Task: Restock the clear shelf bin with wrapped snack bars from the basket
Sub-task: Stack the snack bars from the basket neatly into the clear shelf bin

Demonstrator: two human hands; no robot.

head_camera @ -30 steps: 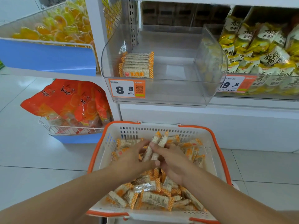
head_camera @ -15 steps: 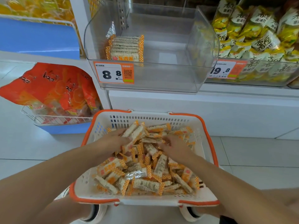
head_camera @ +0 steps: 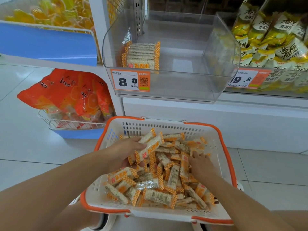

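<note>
Now the left hand (head_camera: pixel 124 151) grips a few snack bars (head_camera: pixel 150 145); beside it, the right hand (head_camera: pixel 200 161) rests spread-fingered on the basket (head_camera: pixel 223 147) pile.

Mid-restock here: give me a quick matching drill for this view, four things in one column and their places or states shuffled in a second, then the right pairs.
Things:
1. left hand
2. right hand
3. neat row of bars
4. orange price tag

Places or states:
A. on the front of the clear shelf bin
B. at the left end inside the bin
C. grips a few snack bars over the basket
D. fingers reaching into the loose bars at the basket's right side

Pairs: 1-C, 2-D, 3-B, 4-A
</note>
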